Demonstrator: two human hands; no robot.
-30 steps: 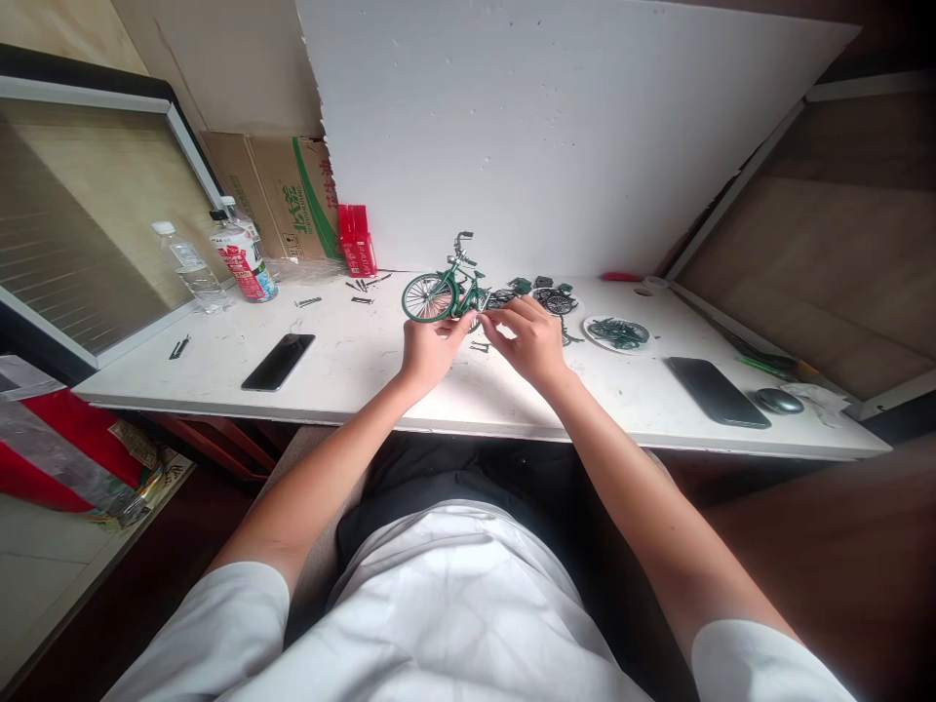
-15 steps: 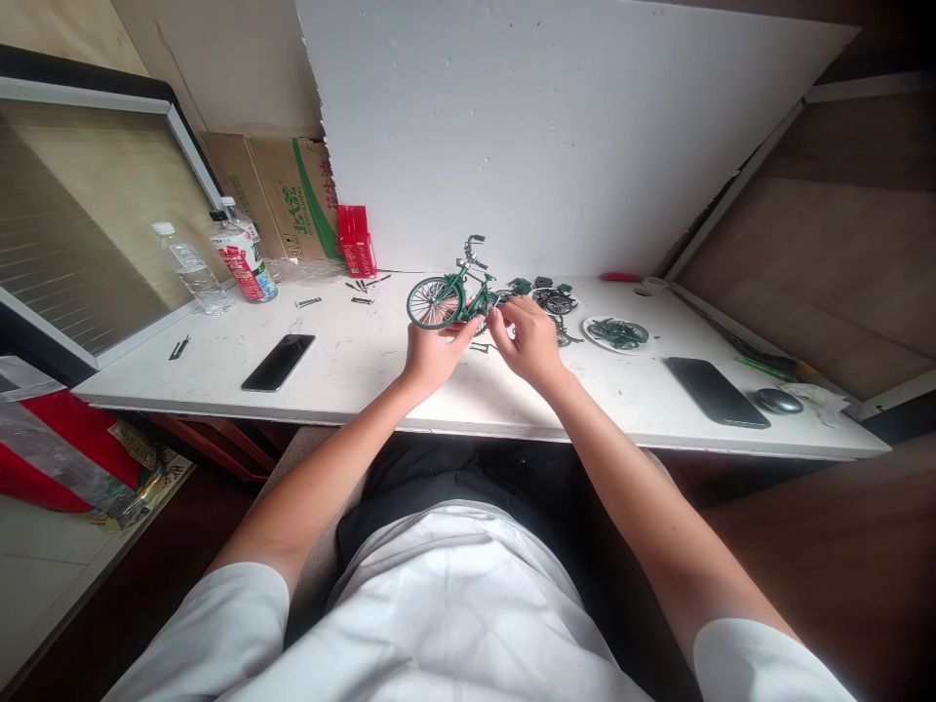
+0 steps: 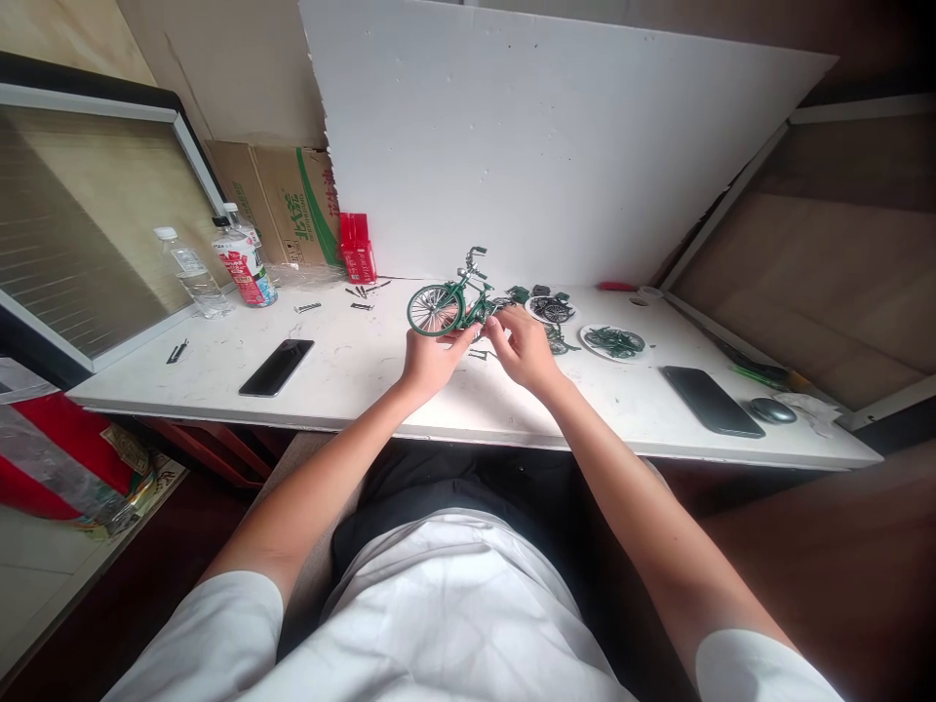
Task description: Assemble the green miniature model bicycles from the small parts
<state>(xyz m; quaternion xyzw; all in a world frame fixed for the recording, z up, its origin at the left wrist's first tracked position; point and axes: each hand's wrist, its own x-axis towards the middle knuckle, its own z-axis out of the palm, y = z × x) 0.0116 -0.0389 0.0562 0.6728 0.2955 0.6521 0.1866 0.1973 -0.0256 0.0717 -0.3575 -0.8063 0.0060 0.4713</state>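
A green model bicycle (image 3: 462,289) is held upright above the table, its front wheel to the left and its silver-and-green handlebar on top. My left hand (image 3: 431,359) grips it from below, fingers behind the wheel and thumb along the lower frame. At the rear part of the bicycle, my right hand (image 3: 525,343) is closed with thumb and fingers pinched; it hides most of the rear wheel. Whether a small part sits between those fingertips I cannot make out. Small dark green pieces (image 3: 479,355) lie on the table under the hands.
On the right are a plate of green parts (image 3: 615,340), a plate of black wheels (image 3: 550,309), a dark phone (image 3: 711,401) and a mouse (image 3: 773,410). Leftward lie another phone (image 3: 277,368), bottles (image 3: 247,265), a red box (image 3: 357,248) and loose black pieces (image 3: 177,351). A white board (image 3: 526,146) stands behind.
The camera view has shifted slightly, so the scene sits a little lower. Both hands keep their place on the model bicycle, with the right fingers slightly nearer its rear.
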